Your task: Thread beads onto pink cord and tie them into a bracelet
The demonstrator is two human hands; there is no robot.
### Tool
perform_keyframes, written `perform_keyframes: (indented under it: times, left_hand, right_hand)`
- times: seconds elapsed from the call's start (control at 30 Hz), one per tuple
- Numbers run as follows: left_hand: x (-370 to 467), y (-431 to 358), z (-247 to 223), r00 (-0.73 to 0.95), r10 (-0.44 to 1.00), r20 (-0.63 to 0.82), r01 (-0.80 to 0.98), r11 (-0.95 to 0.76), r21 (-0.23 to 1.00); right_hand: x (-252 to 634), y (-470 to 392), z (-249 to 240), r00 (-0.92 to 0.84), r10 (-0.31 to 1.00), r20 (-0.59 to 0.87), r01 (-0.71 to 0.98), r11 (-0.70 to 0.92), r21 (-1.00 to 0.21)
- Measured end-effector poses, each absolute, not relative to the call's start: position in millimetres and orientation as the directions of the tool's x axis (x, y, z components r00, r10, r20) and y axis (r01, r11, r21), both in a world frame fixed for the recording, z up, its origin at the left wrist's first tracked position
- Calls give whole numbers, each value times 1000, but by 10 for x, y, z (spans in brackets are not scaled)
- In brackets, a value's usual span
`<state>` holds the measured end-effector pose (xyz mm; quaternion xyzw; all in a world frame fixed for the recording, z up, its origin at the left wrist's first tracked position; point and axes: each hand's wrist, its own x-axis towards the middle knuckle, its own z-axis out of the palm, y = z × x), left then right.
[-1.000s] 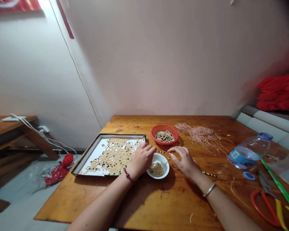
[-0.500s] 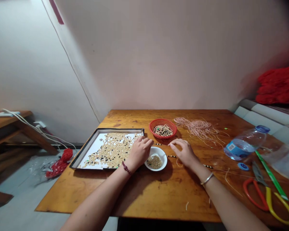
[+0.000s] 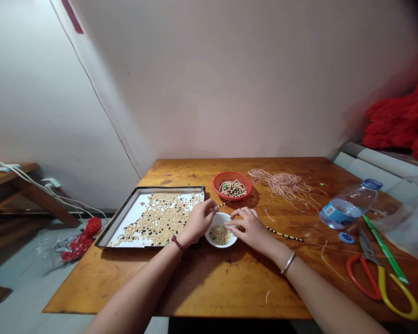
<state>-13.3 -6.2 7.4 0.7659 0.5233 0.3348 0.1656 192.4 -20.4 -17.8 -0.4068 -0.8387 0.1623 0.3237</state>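
Note:
My left hand is closed in a pinch between the tray and the white bowl. From its fingertips a short string of beads, dark and cream, sticks out toward the red basket. Over the right rim of the white bowl is my right hand, fingers bent and tips drawn together. What lies between those tips is too small to make out. Loose cream beads with a few green ones lie in the bowl. A black-and-cream beaded strand emerges from behind my right hand and trails rightward on the table.
A black-edged tray of loose beads is at left. Behind the bowl sits a red basket of beaded strings. Pale pink cord lies beyond. Rightward are a water bottle, scissors and a green strip.
My right hand has moved left to the bowl's rim, uncovering more of the beaded strand. My left hand stays beside the bowl. The view has shifted slightly.

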Motion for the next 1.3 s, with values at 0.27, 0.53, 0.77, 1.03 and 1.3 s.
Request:
perform_keyframes:
  times: [0.27,0.53,0.77,1.03,1.3]
  left_hand:
    - [-290,-16,138,353,917,188,738,-396,546]
    - [-315,-12,151,428,896,118,768,-429,476]
    - [-285,-1,132,343,919,193,771,-393,502]
    - [-196,-60,176,294,932,211,582,-350,734]
    - [32,-226,159,327,925,193,354,-309,883]
  right_hand:
    - [2185,3,-133,-300,890,342,636,454,-623]
    - [2165,-77,-204,-481,834,271,762,551,-340]
    - [2075,-41,-329,-418,856,304,815,501,-291]
    - [2106,58,-319,-290,917,274,687,399,-608]
    - [2138,35,-100,-400,900,176,271,299,-915]
